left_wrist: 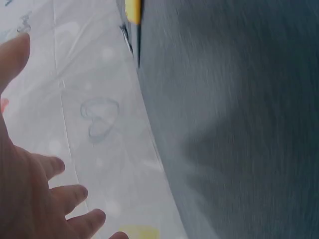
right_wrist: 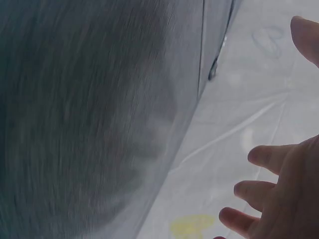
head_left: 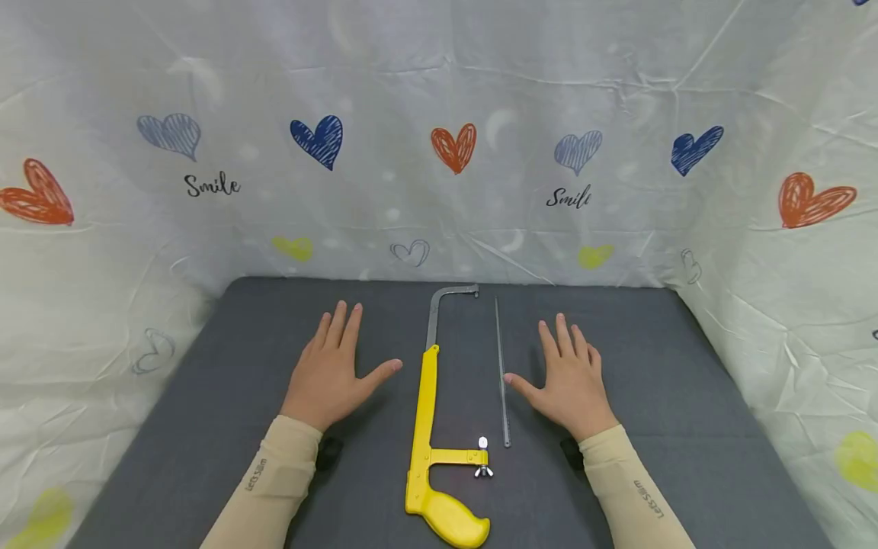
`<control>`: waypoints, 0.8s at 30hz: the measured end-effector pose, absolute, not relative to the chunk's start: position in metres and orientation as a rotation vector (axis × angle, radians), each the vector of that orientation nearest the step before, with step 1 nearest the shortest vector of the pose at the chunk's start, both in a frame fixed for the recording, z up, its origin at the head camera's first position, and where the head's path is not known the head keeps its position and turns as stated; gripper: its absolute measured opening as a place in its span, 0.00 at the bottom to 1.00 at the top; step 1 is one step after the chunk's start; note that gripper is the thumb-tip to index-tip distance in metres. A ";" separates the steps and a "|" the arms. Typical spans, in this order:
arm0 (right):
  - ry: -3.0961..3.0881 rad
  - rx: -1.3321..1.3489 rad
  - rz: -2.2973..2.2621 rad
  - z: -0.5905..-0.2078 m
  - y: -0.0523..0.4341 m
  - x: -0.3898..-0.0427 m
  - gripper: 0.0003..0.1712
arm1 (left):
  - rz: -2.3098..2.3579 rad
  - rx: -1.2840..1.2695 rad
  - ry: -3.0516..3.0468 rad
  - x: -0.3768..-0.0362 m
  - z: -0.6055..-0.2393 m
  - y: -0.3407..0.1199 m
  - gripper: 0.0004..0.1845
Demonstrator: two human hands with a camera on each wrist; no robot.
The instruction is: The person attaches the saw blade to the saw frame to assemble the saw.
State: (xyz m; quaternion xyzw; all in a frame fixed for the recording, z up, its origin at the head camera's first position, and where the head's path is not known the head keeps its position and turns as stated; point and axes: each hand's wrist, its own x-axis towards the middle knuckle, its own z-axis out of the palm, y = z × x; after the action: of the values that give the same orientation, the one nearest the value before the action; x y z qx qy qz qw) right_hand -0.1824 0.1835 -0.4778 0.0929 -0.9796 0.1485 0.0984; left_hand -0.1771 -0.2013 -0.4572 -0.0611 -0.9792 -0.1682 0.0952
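Observation:
A hacksaw frame (head_left: 427, 404) with a yellow body and handle and a grey metal front arm lies in the middle of the dark table. Its wing nut (head_left: 483, 471) sits at the end of the short crossbar. To its right lies a thin, straight hacksaw blade (head_left: 503, 381), apart from the frame. My left hand (head_left: 331, 375) is held palm down left of the frame, fingers spread and holding nothing. Right of the blade, my right hand (head_left: 571, 381) is spread the same way, its thumb tip overlapping the blade in the head view. Both wrist views show straight fingers.
A dark grey cloth covers the table (head_left: 206, 457). White sheeting (head_left: 384, 198) printed with hearts and the word Smile hangs behind the far edge and along both sides. Black wrist devices show under the left sleeve (head_left: 284, 457) and the right sleeve (head_left: 617, 465).

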 end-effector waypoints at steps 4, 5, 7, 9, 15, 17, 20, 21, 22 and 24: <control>-2.913 0.305 0.460 -0.482 0.171 -0.180 0.65 | -0.512 -0.194 -2.916 -0.177 -0.459 -0.186 0.65; -2.925 0.305 0.468 -0.482 0.168 -0.179 0.65 | -0.520 -0.202 -2.917 -0.177 -0.460 -0.182 0.65; -2.947 0.306 0.493 -0.483 0.163 -0.178 0.65 | -0.540 -0.215 -2.925 -0.176 -0.460 -0.175 0.65; -2.967 0.309 0.522 -0.484 0.157 -0.177 0.65 | -0.560 -0.223 -2.929 -0.175 -0.461 -0.168 0.65; -3.027 0.323 0.603 -0.484 0.140 -0.176 0.64 | -0.640 -0.203 -2.963 -0.176 -0.462 -0.148 0.65; -3.034 0.319 0.639 -0.483 0.135 -0.176 0.62 | -0.702 -0.181 -2.994 -0.176 -0.463 -0.141 0.65; -3.034 0.309 0.701 -0.481 0.128 -0.176 0.58 | -0.811 -0.134 -3.028 -0.176 -0.465 -0.132 0.63; -3.032 0.309 0.715 -0.480 0.125 -0.176 0.56 | -0.843 -0.116 -3.032 -0.175 -0.466 -0.129 0.63; -3.027 0.308 0.728 -0.479 0.123 -0.175 0.54 | -0.873 -0.096 -3.033 -0.175 -0.466 -0.127 0.62; -3.022 0.302 0.748 -0.478 0.119 -0.175 0.51 | -0.916 -0.066 -3.024 -0.175 -0.468 -0.122 0.60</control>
State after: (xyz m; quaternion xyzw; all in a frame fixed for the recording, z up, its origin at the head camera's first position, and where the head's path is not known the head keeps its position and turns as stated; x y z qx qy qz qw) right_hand -0.1749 0.1191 -0.4779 0.0964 -0.9662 0.2390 0.0068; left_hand -0.1747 -0.1219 -0.4682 -0.0209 -0.9568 -0.2898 -0.0096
